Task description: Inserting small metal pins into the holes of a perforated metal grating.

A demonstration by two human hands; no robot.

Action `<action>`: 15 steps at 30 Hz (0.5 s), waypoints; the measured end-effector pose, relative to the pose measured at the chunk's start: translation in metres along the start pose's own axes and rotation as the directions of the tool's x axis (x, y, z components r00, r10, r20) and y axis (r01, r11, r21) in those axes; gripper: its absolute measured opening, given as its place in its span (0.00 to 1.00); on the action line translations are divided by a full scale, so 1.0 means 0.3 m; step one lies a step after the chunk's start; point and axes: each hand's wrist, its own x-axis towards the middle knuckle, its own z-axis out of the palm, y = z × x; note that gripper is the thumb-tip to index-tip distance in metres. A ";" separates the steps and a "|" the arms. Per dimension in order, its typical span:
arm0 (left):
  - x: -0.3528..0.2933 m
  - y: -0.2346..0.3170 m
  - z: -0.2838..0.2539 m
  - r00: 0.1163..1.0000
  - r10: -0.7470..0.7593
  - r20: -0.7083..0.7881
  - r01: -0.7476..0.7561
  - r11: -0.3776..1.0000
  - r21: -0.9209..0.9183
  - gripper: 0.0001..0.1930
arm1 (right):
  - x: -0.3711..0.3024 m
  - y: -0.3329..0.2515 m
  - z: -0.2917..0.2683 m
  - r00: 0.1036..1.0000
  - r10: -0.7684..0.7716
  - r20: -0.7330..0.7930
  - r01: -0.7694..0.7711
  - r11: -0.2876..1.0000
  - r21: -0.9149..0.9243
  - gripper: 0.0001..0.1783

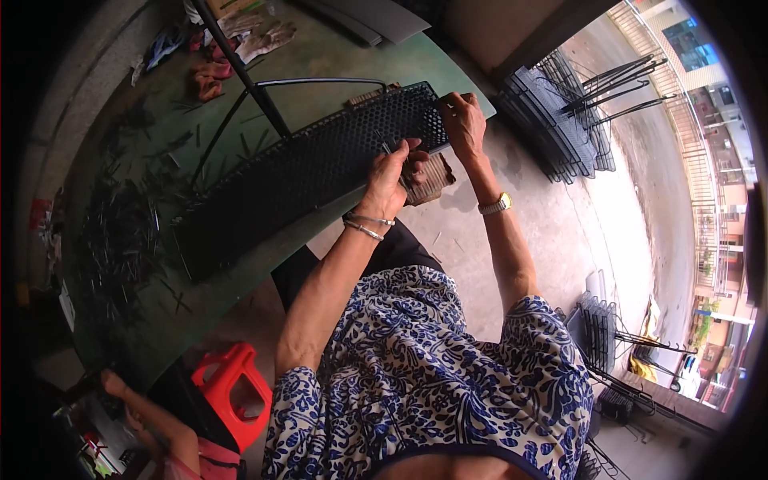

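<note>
While the left hand (394, 174) pinched thin strips (386, 147) mid-frame, slackening risked spilling them; what the right hand (463, 124) gripped was unclear.

I have room over the bare tabletop (424, 66) between the thin black rod (320, 80) and the grey sheets (372, 19), and over the floor (512, 180) right of the right hand (464, 124) (only to the stacked mesh racks (548, 120)). Leftward, the slanting black bar (246, 70) and heaped dark strips (120, 232) obstruct me.
</note>
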 end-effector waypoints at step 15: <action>-0.028 -0.021 -0.001 0.988 -0.012 0.156 -0.032 0.961 0.276 0.05 | -0.157 -0.124 -0.239 0.901 -0.133 0.413 -0.125 0.832 0.540 0.16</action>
